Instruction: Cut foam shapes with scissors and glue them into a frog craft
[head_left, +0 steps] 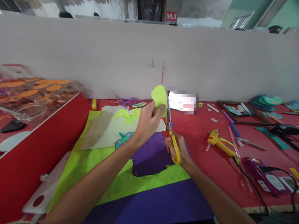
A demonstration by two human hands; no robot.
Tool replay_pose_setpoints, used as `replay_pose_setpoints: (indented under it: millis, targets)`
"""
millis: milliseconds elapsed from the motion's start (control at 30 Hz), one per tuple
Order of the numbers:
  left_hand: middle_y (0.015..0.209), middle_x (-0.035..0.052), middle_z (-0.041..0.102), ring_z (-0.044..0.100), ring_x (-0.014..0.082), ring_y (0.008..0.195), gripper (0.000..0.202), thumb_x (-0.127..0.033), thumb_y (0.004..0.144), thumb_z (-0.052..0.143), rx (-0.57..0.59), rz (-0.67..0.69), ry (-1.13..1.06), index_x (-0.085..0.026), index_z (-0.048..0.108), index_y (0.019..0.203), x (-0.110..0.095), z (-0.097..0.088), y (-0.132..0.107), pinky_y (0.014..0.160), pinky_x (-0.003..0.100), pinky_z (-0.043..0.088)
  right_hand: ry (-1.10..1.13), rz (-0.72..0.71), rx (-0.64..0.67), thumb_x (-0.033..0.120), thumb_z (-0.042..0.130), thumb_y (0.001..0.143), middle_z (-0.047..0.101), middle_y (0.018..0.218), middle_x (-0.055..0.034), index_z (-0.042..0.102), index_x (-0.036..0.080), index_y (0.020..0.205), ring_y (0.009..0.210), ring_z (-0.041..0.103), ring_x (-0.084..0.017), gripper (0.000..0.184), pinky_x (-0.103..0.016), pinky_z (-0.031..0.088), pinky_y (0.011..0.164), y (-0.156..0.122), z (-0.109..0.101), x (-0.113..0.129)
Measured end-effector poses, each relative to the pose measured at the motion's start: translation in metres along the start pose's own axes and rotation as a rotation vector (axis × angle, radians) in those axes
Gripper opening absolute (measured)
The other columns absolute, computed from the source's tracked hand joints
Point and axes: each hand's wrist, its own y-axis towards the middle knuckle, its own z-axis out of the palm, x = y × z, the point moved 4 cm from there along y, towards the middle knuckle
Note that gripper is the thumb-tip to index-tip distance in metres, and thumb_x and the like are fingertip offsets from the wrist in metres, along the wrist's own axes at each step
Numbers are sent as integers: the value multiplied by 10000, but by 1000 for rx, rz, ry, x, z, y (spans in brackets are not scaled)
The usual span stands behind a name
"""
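Observation:
My left hand (147, 122) is raised above the table and pinches a small rounded piece of lime-green felt (159, 97) between thumb and fingers. My right hand (176, 150) grips yellow-handled scissors (172, 138), whose blades point up and meet the right edge of the green piece. Below both hands lie a purple felt sheet (151, 155) and a large lime-green sheet (93, 161) on the red table (205, 161).
A yellow glue gun (220, 143) lies right of the hands, with a purple power strip (266, 177) and black cables near the edge. Felt scraps, a cream sheet (105, 130) and a glue stick (94, 104) lie behind. A red box (35, 155) stands left, below clear cups.

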Motion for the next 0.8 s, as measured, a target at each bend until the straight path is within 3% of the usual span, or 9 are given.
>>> replay_pose_setpoints:
  millis: [133,367,800]
  targets:
    - [634,-44,326,291,102,572,354,-304,958,539,-1,8,-3,-207,349,676,0,0,0,533,298,233,-17,1,-10,820,455,884,437,488,50,488,221,711,457,391,-111,624,-269,269,477,0,-2,3]
    - [661,-36,344,322,102,589,408,-467,991,544,-77,41,-93,-205,388,719,0,-8,1,536,286,261,-126,-7,-11,831,410,891,464,487,38,479,223,683,470,428,-117,647,-268,309,501,0,-4,12]
    - [648,-40,365,321,99,584,333,-365,969,564,-143,62,-94,-200,427,715,3,-10,4,528,280,255,-206,15,10,810,414,895,481,481,36,486,221,699,461,435,-119,625,-255,310,483,-1,-3,14]
